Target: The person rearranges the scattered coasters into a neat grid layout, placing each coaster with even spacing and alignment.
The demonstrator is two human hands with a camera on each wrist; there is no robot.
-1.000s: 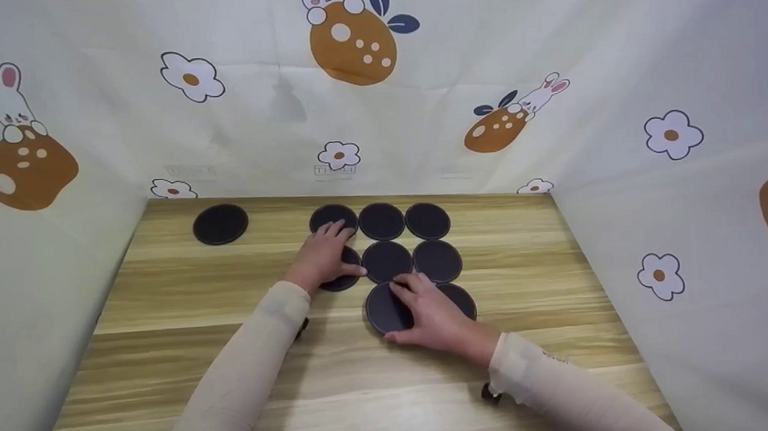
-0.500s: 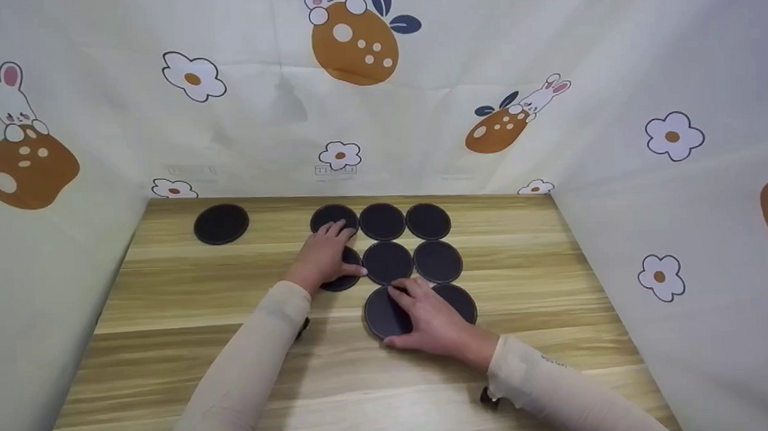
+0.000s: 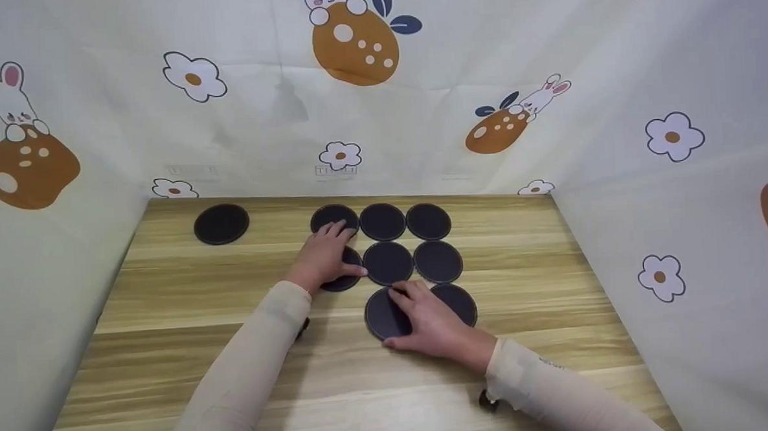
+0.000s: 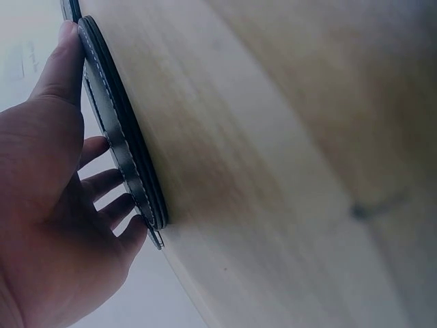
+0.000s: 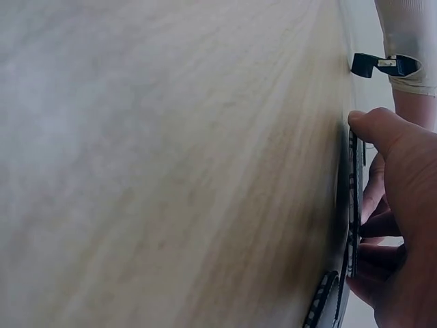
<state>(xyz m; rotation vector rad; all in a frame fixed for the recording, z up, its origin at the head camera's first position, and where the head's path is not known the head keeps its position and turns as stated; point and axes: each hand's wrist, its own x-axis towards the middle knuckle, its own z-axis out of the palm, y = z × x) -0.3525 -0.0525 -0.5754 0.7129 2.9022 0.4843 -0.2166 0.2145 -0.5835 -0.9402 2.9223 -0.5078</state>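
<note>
Several round black coasters with stitched rims lie in rows on the wooden table. My left hand (image 3: 323, 254) rests with spread fingers over the left coaster of the middle row (image 3: 343, 283), its fingertips reaching the far-left coaster (image 3: 333, 213). In the left wrist view, the thumb and fingertips touch a coaster (image 4: 123, 137). Lower down, my right hand (image 3: 435, 320) grips the front-row coaster (image 3: 382, 313) between thumb and fingers. That coaster's rim (image 5: 354, 198) shows edge-on in the right wrist view. Whether it lies flat on the table, I cannot tell.
One separate coaster (image 3: 221, 224) lies at the table's back left. Partly behind my right hand is another front-row coaster (image 3: 460, 303). Patterned cloth walls (image 3: 244, 137) enclose the back and sides of the wooden table (image 3: 187, 302).
My right hand has shifted slightly toward me with the coaster it grips, away from the middle row; over the last half second it barely moves. The left hand stays where it was.
</note>
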